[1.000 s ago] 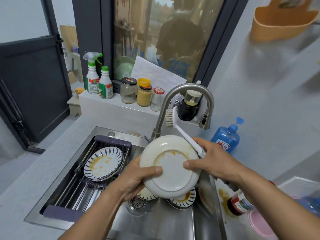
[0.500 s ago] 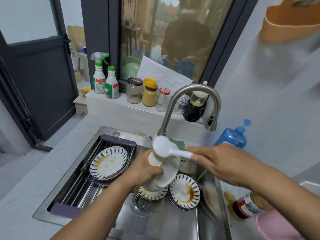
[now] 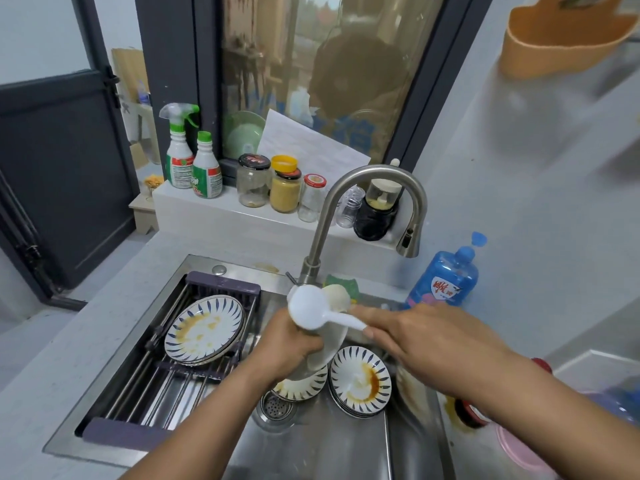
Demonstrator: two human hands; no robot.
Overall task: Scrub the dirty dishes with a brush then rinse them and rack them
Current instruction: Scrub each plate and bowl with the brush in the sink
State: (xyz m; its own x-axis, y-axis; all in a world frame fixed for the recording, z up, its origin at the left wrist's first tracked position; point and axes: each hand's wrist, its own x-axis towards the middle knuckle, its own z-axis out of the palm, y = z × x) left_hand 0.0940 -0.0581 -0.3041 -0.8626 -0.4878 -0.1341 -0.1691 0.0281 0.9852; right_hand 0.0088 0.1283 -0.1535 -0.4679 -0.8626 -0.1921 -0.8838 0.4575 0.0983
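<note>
Am gripping white plate [image 3: 329, 351] by rim in left hand [image 3: 287, 344], edge-on over sink [image 3: 329, 445]. Right hand [image 3: 426, 337] curling round brush [image 3: 306, 308] handle, head lying against plate just above left grip. Am judging: brace plate, short circular strokes, cover whole face.

I am watching two bare hands on my feed, the left hand [image 3: 287, 344] and the right hand [image 3: 426, 341], both uncovered from fingertips to wrist. The left forearm [image 3: 207, 420] and the right forearm [image 3: 561, 410] are also showing bare skin all the way to the picture's edge. Knuckles and tendons are standing out across the back of the right hand. Blur is softening the fingers, so I am not making out finer detail there.
</note>
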